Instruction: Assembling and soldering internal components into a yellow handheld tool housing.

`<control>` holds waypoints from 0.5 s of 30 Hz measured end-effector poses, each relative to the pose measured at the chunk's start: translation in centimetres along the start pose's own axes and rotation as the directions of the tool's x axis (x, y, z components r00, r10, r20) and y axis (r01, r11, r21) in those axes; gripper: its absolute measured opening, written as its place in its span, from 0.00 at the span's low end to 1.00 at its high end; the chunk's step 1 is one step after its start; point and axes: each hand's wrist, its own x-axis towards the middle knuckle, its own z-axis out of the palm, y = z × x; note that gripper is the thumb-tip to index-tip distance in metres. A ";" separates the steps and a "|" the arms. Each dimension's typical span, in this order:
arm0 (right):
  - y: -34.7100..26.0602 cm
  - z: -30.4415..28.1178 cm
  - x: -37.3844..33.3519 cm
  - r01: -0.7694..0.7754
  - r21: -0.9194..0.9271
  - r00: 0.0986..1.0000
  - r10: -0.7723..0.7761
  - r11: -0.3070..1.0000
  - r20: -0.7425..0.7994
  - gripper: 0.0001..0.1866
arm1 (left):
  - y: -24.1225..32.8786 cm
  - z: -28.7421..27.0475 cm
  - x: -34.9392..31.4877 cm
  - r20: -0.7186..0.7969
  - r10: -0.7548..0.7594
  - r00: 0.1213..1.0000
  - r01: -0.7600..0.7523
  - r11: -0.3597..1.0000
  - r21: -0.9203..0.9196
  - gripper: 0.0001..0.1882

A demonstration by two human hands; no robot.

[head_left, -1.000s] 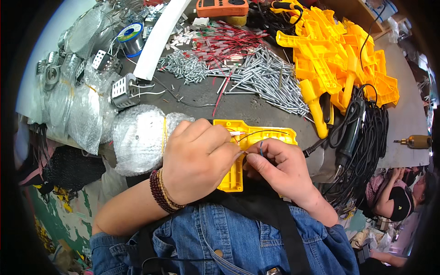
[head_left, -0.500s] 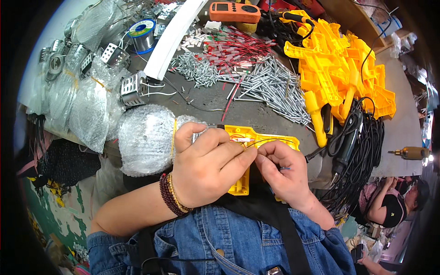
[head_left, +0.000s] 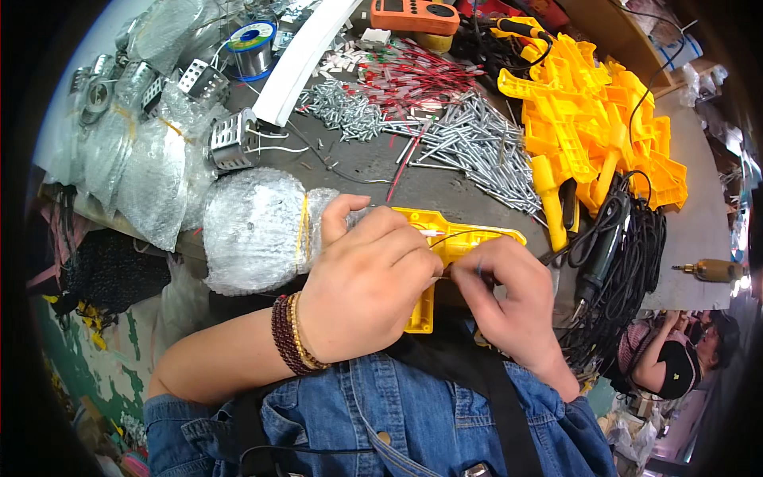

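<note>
A yellow plastic handle shell (head_left: 493, 235) lies open side up at the table's near edge, partly beneath my hands. Inside it are a thin dark wire (head_left: 461, 233), arched along the upper arm, and a small white sleeve (head_left: 430, 233). My left hand (head_left: 362, 286) bends over the shell's left part, thumb and fingertips closed together; its grip point is hidden. My right hand (head_left: 513, 298) is pinched close beside the left fingertips, above the shell, with a small blue bit showing among its fingers. What either pinch holds is too small to make out.
Left stands a bubble-wrapped bundle (head_left: 254, 230) near perforated metal parts (head_left: 234, 141) and a solder spool (head_left: 252, 49). Beyond are screws (head_left: 477, 151), red wires (head_left: 413, 75) and an orange multimeter (head_left: 415, 14). Rightward lie yellow shells (head_left: 568, 119), black cords (head_left: 636, 246) and a screwdriver (head_left: 707, 269).
My right hand has turned more knuckles-up and its fingertips have come closer to the left ones. The left hand has dipped slightly, and the shell has shifted a little.
</note>
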 end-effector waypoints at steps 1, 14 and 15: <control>-0.1 -0.3 -0.2 0.049 0.072 0.996 -0.054 0.996 0.070 0.07 | 0.0 -0.1 0.0 0.031 0.000 1.000 -0.001 1.000 0.009 0.08; 0.6 0.0 -0.8 0.039 0.161 0.994 -0.055 0.986 0.095 0.09 | 0.2 0.0 0.1 0.012 -0.035 0.999 0.036 0.999 -0.017 0.10; 0.3 -0.1 -0.7 -0.075 0.093 0.991 0.064 0.993 0.115 0.09 | 0.1 0.0 0.1 0.016 -0.037 0.999 0.038 0.999 -0.017 0.10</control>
